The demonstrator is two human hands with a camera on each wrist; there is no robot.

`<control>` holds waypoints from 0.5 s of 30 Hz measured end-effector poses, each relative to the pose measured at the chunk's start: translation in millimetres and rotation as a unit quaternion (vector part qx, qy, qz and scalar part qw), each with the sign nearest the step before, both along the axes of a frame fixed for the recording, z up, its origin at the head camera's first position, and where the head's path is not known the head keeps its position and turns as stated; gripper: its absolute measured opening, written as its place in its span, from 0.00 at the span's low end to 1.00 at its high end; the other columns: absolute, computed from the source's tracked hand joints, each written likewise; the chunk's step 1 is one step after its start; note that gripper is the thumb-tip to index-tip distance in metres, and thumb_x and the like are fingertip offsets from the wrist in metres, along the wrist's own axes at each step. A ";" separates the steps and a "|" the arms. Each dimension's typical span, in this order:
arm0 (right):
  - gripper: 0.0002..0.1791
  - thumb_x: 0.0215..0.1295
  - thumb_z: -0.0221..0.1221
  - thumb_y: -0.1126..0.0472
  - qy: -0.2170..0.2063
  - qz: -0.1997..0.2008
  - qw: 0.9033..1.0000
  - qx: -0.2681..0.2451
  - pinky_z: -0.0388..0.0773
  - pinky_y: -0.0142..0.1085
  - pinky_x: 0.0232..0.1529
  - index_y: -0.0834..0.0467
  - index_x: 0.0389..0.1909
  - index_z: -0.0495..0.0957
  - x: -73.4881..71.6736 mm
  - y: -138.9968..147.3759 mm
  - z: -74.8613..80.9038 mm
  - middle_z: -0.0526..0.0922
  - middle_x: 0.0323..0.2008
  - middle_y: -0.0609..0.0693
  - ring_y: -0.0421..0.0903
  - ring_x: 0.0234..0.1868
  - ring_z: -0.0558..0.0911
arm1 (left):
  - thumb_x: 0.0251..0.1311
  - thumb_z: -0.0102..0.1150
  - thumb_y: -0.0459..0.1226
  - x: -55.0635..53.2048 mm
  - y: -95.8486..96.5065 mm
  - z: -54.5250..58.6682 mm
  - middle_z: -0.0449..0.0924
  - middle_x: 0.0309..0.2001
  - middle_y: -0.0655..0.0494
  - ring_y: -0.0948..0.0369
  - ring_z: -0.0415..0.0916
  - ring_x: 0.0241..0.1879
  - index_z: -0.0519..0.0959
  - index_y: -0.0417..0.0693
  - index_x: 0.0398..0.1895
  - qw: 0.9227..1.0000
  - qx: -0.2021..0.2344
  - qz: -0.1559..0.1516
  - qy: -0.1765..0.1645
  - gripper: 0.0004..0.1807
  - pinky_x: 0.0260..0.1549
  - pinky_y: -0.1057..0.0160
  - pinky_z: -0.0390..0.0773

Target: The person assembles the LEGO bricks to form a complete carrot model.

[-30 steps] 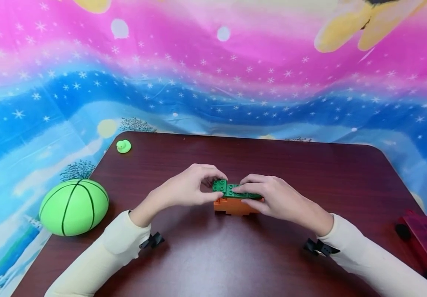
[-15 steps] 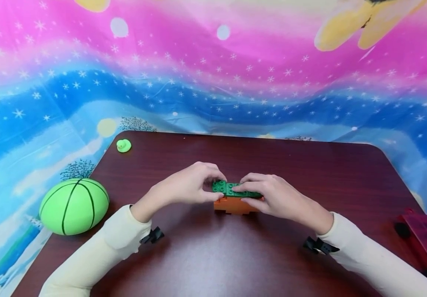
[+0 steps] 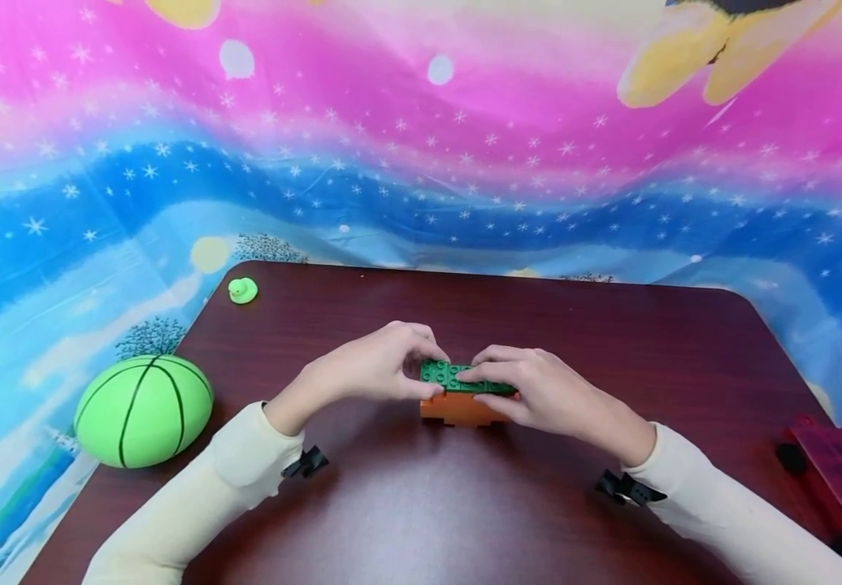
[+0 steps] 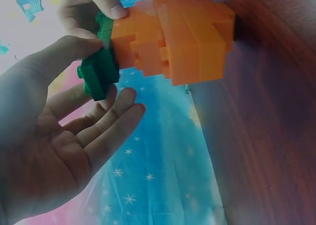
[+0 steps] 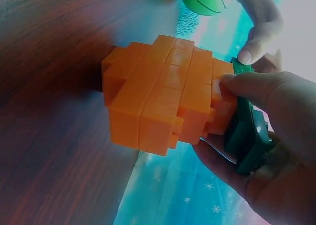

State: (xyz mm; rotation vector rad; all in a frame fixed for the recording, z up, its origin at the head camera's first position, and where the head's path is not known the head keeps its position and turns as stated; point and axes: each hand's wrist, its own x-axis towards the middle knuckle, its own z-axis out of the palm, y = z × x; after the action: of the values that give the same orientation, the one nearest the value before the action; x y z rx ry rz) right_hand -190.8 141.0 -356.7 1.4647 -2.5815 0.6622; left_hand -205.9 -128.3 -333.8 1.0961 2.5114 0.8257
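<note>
A stepped stack of orange toy building bricks stands on the table, wider in its middle layers, with green studded bricks in a row on top. My left hand pinches the green brick at the left end between thumb and fingers; its other fingers stretch out beyond. From the right, my right hand grips the top of the stack. Its thumb presses the upper orange layer, while other fingers reach over the green row and behind. The right end of the green row sticks out past the orange.
On the brown table, a green ball with black lines sits at the left edge. A small green rubber duck is at the far left corner. A dark red skateboard-like thing with black wheels lies at the right edge.
The left green brick stood higher than its neighbour a second ago; now it sits lower, level with the row. Both hands have stayed at the stack.
</note>
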 end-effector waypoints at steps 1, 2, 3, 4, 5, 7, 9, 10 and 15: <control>0.17 0.64 0.71 0.60 -0.002 0.002 1.000 0.002 0.80 0.28 0.37 0.49 0.54 0.86 0.1 0.2 0.2 0.85 0.48 0.43 0.33 0.37 0.81 | 0.61 0.71 0.40 0.2 -0.3 -1.4 0.79 0.39 0.59 0.65 0.80 0.33 0.88 0.50 0.50 1.000 0.007 0.002 -0.006 0.15 0.36 0.69 0.83; 0.17 0.64 0.71 0.59 -0.004 0.003 1.000 0.005 0.80 0.28 0.37 0.49 0.54 0.86 0.3 0.1 0.7 0.85 0.48 0.43 0.33 0.37 0.81 | 0.60 0.72 0.39 0.4 -0.8 -3.1 0.79 0.39 0.58 0.64 0.81 0.33 0.88 0.49 0.50 1.000 0.016 0.004 -0.012 0.15 0.37 0.68 0.84; 0.17 0.65 0.70 0.59 -0.006 0.004 1.000 0.007 0.80 0.28 0.38 0.49 0.54 0.86 0.5 0.0 1.1 0.85 0.49 0.43 0.33 0.37 0.81 | 0.60 0.72 0.39 0.6 -1.4 -4.9 0.79 0.39 0.58 0.64 0.82 0.34 0.88 0.49 0.50 0.999 0.026 0.006 -0.018 0.15 0.38 0.67 0.85; 0.17 0.65 0.70 0.59 -0.009 0.006 1.000 0.010 0.81 0.28 0.38 0.49 0.55 0.86 0.6 0.1 1.7 0.85 0.49 0.43 0.33 0.37 0.82 | 0.60 0.72 0.38 0.7 -1.7 -6.5 0.79 0.39 0.58 0.64 0.82 0.34 0.88 0.49 0.50 0.999 0.036 0.008 -0.024 0.15 0.40 0.66 0.85; 0.17 0.65 0.70 0.59 -0.010 0.007 1.000 0.011 0.81 0.28 0.38 0.50 0.55 0.86 0.6 0.2 2.0 0.85 0.49 0.44 0.34 0.38 0.82 | 0.60 0.72 0.38 0.6 -2.0 -8.1 0.79 0.39 0.57 0.64 0.83 0.34 0.88 0.48 0.50 0.999 0.046 0.008 -0.029 0.15 0.41 0.64 0.86; 0.17 0.66 0.70 0.59 -0.011 0.007 1.000 0.015 0.81 0.28 0.38 0.50 0.55 0.86 1.3 0.2 2.3 0.85 0.49 0.44 0.34 0.37 0.82 | 0.60 0.72 0.37 0.7 -2.6 -10.6 0.80 0.39 0.57 0.62 0.84 0.35 0.88 0.48 0.50 0.997 0.062 0.009 -0.039 0.15 0.44 0.61 0.87; 0.17 0.66 0.70 0.58 -0.005 0.006 1.000 0.017 0.80 0.28 0.37 0.49 0.55 0.86 2.5 -0.1 2.3 0.85 0.49 0.44 0.33 0.36 0.81 | 0.60 0.72 0.37 0.9 -2.4 -13.0 0.79 0.39 0.56 0.62 0.83 0.36 0.88 0.47 0.51 0.996 0.076 0.010 -0.045 0.15 0.45 0.59 0.87; 0.17 0.65 0.70 0.58 0.001 0.005 1.000 0.016 0.80 0.27 0.36 0.49 0.55 0.86 3.0 -0.1 2.1 0.85 0.49 0.44 0.33 0.35 0.81 | 0.60 0.72 0.36 1.0 -2.1 -14.1 0.79 0.39 0.56 0.63 0.83 0.37 0.88 0.46 0.51 0.996 0.081 0.010 -0.045 0.16 0.45 0.60 0.87; 0.19 0.64 0.71 0.58 0.036 -0.008 0.999 0.017 0.80 0.28 0.35 0.48 0.56 0.85 5.1 0.7 1.4 0.85 0.50 0.42 0.33 0.35 0.82 | 0.61 0.71 0.38 2.8 0.9 -21.2 0.77 0.40 0.57 0.64 0.80 0.38 0.86 0.48 0.53 0.996 0.081 0.015 -0.017 0.17 0.42 0.64 0.86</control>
State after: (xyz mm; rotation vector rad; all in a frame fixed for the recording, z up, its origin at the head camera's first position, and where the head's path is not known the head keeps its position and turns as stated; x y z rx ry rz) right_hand -185.7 141.7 -355.3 1.4480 -2.5587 0.5561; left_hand -203.1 -127.5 -354.9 1.0857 2.4753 1.0633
